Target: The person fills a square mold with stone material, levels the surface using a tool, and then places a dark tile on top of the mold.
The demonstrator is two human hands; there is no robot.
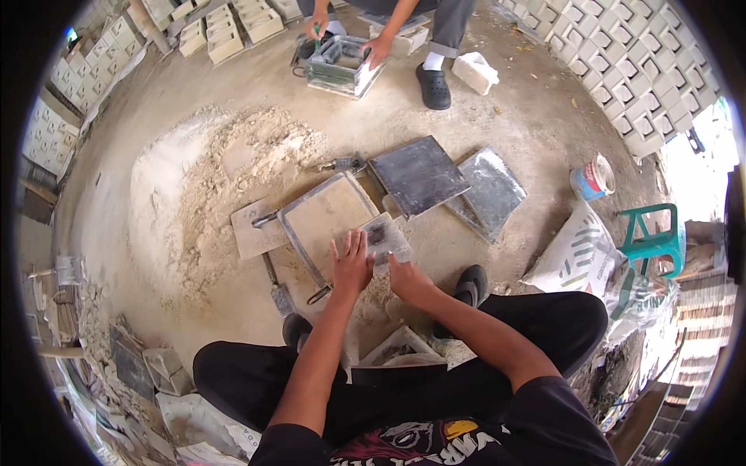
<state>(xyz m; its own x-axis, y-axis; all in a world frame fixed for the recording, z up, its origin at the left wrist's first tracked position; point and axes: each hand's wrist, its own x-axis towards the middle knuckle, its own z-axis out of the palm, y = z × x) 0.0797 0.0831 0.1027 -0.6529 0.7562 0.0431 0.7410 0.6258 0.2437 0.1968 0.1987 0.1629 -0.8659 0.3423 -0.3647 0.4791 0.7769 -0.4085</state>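
In front of me lies a square metal-framed mould (326, 221), filled level with beige sandy mix. My left hand (353, 262) rests with fingers stretched over the mould's right part, beside a small flat plate (386, 239). This plate is pale with a dark smudge and overlaps the mould's right edge. My right hand (409, 279) is closed at the plate's near edge, thumb side up; its fingers are partly hidden. A trowel (280, 297) lies left of my left foot, near the mould. Beyond the mould are a dark square board (420, 176) and a grey metal sheet (491, 193).
A heap of loose sandy mix (233, 167) spreads at left. Across from me, a co-worker's hands work at another mould (342, 66). At right stand a paint bucket (593, 179), a sack (579, 252) and a green plastic stool (653, 241). Stacked pale blocks (629, 58) line the back right.
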